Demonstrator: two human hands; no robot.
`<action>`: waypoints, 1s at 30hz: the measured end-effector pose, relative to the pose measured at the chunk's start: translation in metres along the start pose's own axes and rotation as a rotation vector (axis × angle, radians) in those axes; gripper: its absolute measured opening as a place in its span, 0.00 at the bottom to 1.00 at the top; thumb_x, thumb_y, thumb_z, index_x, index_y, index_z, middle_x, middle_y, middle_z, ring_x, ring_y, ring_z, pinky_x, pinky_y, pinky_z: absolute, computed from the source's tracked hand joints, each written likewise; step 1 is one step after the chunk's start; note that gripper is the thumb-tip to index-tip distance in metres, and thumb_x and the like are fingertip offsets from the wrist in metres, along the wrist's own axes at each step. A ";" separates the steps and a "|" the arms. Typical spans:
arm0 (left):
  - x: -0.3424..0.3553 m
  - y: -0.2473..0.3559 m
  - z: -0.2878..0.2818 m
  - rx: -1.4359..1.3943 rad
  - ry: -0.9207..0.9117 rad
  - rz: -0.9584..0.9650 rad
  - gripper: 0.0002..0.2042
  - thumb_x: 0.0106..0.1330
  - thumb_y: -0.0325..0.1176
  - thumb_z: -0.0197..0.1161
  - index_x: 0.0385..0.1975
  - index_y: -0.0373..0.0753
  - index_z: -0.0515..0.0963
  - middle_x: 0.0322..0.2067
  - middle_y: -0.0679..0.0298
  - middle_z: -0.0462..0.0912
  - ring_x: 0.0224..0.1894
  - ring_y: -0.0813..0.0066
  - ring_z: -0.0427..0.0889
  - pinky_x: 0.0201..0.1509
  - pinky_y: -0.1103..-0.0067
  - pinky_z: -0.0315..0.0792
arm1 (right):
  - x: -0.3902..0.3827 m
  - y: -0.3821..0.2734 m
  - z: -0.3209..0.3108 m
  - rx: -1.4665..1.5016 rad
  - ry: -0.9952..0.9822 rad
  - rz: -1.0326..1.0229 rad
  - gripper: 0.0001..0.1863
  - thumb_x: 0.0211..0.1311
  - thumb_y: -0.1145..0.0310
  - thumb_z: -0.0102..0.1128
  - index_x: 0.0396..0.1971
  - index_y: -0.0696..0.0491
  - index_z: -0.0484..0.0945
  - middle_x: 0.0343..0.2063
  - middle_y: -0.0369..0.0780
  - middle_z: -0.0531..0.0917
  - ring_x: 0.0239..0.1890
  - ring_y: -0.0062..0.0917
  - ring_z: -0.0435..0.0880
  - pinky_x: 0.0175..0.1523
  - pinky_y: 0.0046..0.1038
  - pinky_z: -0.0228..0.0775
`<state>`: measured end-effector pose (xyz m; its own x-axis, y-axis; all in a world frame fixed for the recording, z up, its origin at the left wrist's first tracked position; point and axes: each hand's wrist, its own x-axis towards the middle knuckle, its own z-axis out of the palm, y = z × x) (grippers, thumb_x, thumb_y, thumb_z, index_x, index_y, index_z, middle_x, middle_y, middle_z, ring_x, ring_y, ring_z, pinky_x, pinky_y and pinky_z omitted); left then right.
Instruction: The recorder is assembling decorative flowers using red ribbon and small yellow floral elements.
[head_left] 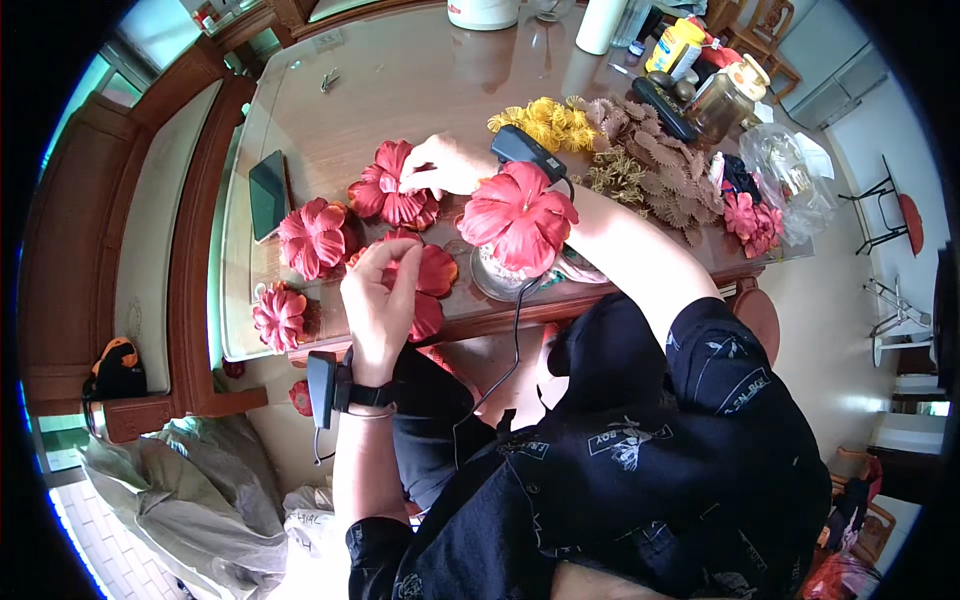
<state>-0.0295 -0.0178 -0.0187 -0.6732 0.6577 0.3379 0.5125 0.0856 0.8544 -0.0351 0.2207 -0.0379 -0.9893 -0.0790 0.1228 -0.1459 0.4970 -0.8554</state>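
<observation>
Over the front left of the table, my left hand is closed in a pinch above a red artificial flower. Whatever its fingertips hold is too small to make out. Farther back, my right hand has its fingers closed at the petals of another red artificial flower. A large red bloom shows just below my right wrist and hides part of it. Two more red flowers, a middle one and a smaller near one, lie to the left. A round metal dish is partly hidden under the large bloom.
Yellow artificial flowers and brownish leaf-like pieces are piled right of centre. Behind them stand a jar and a yellow bottle. A phone lies at the left edge. A cable hangs from my right wrist device.
</observation>
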 end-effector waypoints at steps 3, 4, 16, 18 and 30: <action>0.021 -0.010 0.006 0.313 0.009 0.290 0.10 0.61 0.27 0.60 0.41 0.31 0.77 0.43 0.50 0.80 0.48 0.52 0.77 0.55 0.68 0.71 | -0.001 -0.003 -0.002 -0.053 0.019 -0.006 0.12 0.62 0.63 0.59 0.34 0.57 0.82 0.25 0.39 0.83 0.19 0.20 0.79 0.28 0.24 0.71; 0.027 -0.016 0.010 0.377 0.006 0.332 0.11 0.62 0.28 0.59 0.42 0.31 0.76 0.45 0.50 0.79 0.50 0.53 0.77 0.55 0.68 0.70 | -0.002 -0.002 -0.003 -0.044 0.030 0.006 0.12 0.62 0.63 0.59 0.34 0.57 0.82 0.25 0.38 0.83 0.20 0.20 0.79 0.28 0.24 0.71; 0.037 -0.034 0.014 0.450 -0.086 0.292 0.15 0.63 0.31 0.59 0.47 0.30 0.75 0.48 0.47 0.78 0.53 0.51 0.75 0.58 0.68 0.69 | -0.065 -0.043 -0.061 0.101 0.561 -0.002 0.10 0.64 0.66 0.60 0.34 0.58 0.81 0.20 0.33 0.80 0.21 0.13 0.78 0.27 0.18 0.70; 0.039 -0.033 0.015 0.448 -0.086 0.297 0.15 0.63 0.31 0.60 0.46 0.29 0.75 0.48 0.46 0.78 0.53 0.51 0.75 0.58 0.68 0.69 | -0.087 -0.048 -0.077 0.041 0.630 -0.085 0.09 0.63 0.67 0.61 0.32 0.59 0.80 0.20 0.33 0.80 0.20 0.13 0.79 0.26 0.17 0.71; -0.009 0.093 0.010 -0.800 -0.203 -0.116 0.11 0.62 0.24 0.63 0.44 0.31 0.78 0.35 0.64 0.83 0.36 0.81 0.80 0.44 0.84 0.72 | -0.180 -0.170 -0.023 -0.704 0.886 -0.420 0.09 0.48 0.78 0.69 0.32 0.58 0.82 0.32 0.42 0.82 0.34 0.28 0.84 0.37 0.24 0.77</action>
<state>0.0293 -0.0079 0.0541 -0.5502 0.8060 0.2185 -0.1389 -0.3463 0.9278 0.1676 0.1706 0.0967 -0.4847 0.1353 0.8642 -0.1561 0.9587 -0.2376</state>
